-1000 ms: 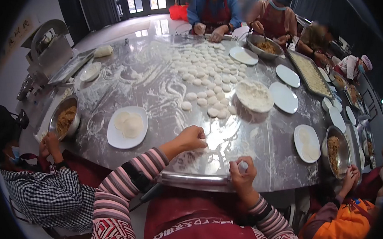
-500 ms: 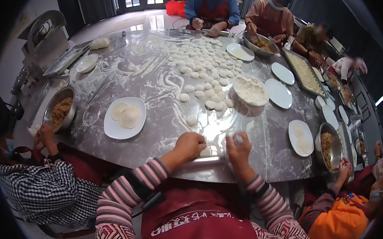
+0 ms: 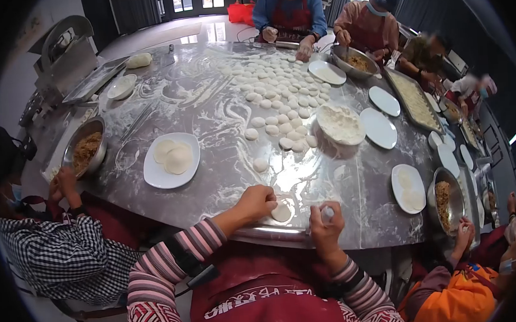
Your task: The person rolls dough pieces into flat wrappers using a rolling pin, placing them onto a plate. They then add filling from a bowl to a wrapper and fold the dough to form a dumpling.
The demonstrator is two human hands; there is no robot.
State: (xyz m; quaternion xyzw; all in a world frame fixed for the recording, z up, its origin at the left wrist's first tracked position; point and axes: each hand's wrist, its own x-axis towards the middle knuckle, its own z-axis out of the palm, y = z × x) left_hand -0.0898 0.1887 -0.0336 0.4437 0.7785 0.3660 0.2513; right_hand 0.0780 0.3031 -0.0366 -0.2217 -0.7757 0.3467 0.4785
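Note:
A small round dough wrapper (image 3: 283,212) lies flat on the floured metal table near its front edge. My left hand (image 3: 256,202) is closed, its fingertips at the wrapper's left rim. To the right of the wrapper, and apart from it, my right hand (image 3: 327,222) is curled round a pale, rod-like thing (image 3: 327,214), mostly hidden by the fingers. A single flattened dough piece (image 3: 260,165) sits just beyond my left hand. Many more dough pieces (image 3: 270,77) cover the middle and back of the table.
A flour bowl (image 3: 341,124) stands ahead to the right. Plates with wrappers lie left (image 3: 172,160) and right (image 3: 408,188). Filling bowls stand left (image 3: 86,149) and right (image 3: 446,202). Co-workers sit on both sides and across the table, beside a tray (image 3: 414,99).
My right hand has shifted slightly down, away from the wrapper, which now shows more fully between my hands. The far co-worker's hand has moved onto the dough pieces.

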